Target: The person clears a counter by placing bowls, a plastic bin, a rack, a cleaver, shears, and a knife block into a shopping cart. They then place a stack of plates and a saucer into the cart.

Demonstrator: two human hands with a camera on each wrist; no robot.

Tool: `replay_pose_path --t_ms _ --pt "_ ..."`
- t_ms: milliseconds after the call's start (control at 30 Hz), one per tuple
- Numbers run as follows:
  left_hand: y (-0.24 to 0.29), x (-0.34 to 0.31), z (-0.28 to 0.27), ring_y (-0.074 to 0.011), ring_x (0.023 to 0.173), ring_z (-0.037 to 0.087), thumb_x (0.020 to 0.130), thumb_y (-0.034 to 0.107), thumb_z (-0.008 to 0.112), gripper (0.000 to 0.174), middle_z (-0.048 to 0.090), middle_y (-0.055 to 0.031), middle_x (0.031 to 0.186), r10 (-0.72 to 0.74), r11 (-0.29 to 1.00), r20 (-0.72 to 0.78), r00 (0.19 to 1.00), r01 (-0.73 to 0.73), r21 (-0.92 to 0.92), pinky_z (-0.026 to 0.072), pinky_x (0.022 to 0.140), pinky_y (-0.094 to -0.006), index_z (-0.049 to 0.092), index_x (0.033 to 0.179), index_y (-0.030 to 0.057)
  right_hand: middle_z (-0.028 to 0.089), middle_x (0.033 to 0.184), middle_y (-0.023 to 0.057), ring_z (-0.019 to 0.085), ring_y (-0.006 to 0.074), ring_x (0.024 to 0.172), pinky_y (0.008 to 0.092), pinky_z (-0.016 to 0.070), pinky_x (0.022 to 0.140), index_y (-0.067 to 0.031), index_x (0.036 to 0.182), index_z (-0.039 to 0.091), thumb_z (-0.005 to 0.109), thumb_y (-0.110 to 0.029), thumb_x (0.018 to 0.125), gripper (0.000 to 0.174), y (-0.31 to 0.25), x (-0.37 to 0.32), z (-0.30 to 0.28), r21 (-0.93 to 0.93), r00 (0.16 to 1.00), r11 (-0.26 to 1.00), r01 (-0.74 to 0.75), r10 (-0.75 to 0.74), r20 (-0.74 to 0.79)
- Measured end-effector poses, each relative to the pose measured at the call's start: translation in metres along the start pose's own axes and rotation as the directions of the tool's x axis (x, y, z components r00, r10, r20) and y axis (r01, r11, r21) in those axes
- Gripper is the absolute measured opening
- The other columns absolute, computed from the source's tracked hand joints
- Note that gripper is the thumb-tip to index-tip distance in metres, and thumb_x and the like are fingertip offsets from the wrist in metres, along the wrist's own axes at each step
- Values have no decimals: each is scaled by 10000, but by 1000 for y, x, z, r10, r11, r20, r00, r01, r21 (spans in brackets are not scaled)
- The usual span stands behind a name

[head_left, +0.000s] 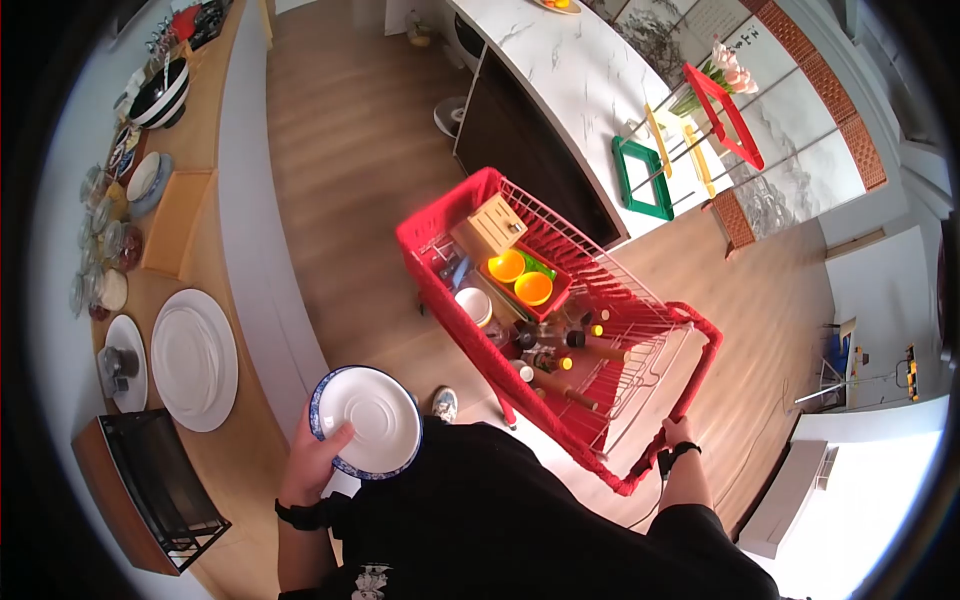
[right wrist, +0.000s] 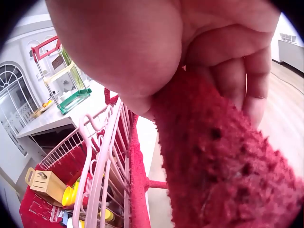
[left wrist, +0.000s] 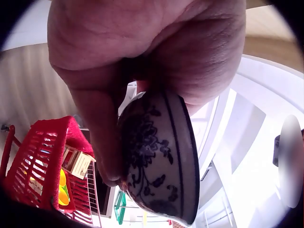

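Observation:
My left hand (head_left: 318,455) pinches a white dish with a blue patterned rim (head_left: 372,420), thumb on its face, beside the wooden counter. In the left wrist view the left hand (left wrist: 142,52) holds the same dish (left wrist: 159,156) by its edge, its blue floral outside showing. My right hand (head_left: 680,432) grips the fuzzy red handle of a red shopping cart (head_left: 460,315). In the right wrist view the fingers of the right hand (right wrist: 190,52) curl round the red handle (right wrist: 213,156). Inside the cart are a wooden block (head_left: 490,228), yellow-orange cups (head_left: 533,288) and several bottles.
Along the counter (head_left: 190,240) on the left stand stacked white plates (head_left: 196,360), jars (head_left: 118,245), a wooden tray (head_left: 180,222) and a black rack (head_left: 165,490). Beyond the cart is a marble-topped island (head_left: 560,90) with a coloured frame shelf (head_left: 642,178) and flowers.

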State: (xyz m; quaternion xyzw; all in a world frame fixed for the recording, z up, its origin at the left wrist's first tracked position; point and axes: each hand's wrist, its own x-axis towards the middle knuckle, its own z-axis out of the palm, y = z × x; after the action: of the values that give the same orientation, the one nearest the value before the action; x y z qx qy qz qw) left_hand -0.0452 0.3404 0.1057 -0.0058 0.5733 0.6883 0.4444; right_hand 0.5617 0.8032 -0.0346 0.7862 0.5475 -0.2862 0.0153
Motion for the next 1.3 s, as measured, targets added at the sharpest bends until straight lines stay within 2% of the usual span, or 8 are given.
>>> replay_pose_path --t_ms 333,467,633,700,1133,1200,1233,1300 --pt "-25 16 3 -196 1176 575 877 41 711 602 596 -96 1283 96 993 58 994 -100 68 442 1044 -357 424 1406 7 691 911 222 695 352 877 444 558 781 60 1013 607 674 -212 777 366 35 15 13 -28 998 999 34 -35 -43" --pt "-34 21 1 -196 1173 578 876 63 721 602 598 -98 1280 123 983 48 991 -128 131 444 1041 -358 432 1401 8 666 869 176 699 287 706 421 584 598 58 1059 551 665 -167 845 331 14 -11 13 52 1000 999 -1 1 -4" --pt "-36 22 5 -196 1144 592 877 70 723 603 602 -99 1270 107 988 44 993 -111 104 466 1017 -357 435 1404 13 662 852 167 693 288 701 426 575 613 50 1039 564 666 -169 840 313 27 -4 23 113 999 993 -28 33 -42" --pt "-34 22 4 -196 1140 593 879 71 720 599 603 -99 1266 105 988 42 994 -109 110 467 1017 -356 435 1403 13 621 673 164 674 308 549 445 576 501 71 957 538 577 -88 842 200 28 -8 22 177 998 983 52 -46 -36" --pt "-29 18 -3 -197 1156 581 903 60 686 568 589 -105 1278 113 985 42 993 -117 129 457 1029 -357 425 1405 14 668 755 174 696 305 648 435 570 596 45 1008 560 615 -179 850 280 71 31 39 90 989 995 35 -21 -146" --pt "-34 18 3 -195 1150 584 899 58 693 574 591 -99 1275 87 990 56 995 -92 106 461 1025 -359 427 1406 15 679 886 190 699 305 854 442 561 691 18 1054 555 604 -153 878 250 85 47 30 -336 979 929 155 -190 -72" --pt "-33 16 0 -193 1143 587 895 57 699 579 592 -93 1273 69 993 57 996 -74 87 465 1022 -361 430 1407 17 671 1061 180 674 295 943 448 563 731 24 1155 554 584 -96 894 289 111 67 37 223 940 918 327 -340 21" --pt "-32 10 -1 -165 1142 582 887 80 729 599 606 -70 1253 96 990 74 993 -103 96 462 1024 -358 441 1408 23 662 1133 143 655 270 994 430 573 822 15 1276 557 581 -72 876 410 143 115 61 515 867 749 418 -498 19"
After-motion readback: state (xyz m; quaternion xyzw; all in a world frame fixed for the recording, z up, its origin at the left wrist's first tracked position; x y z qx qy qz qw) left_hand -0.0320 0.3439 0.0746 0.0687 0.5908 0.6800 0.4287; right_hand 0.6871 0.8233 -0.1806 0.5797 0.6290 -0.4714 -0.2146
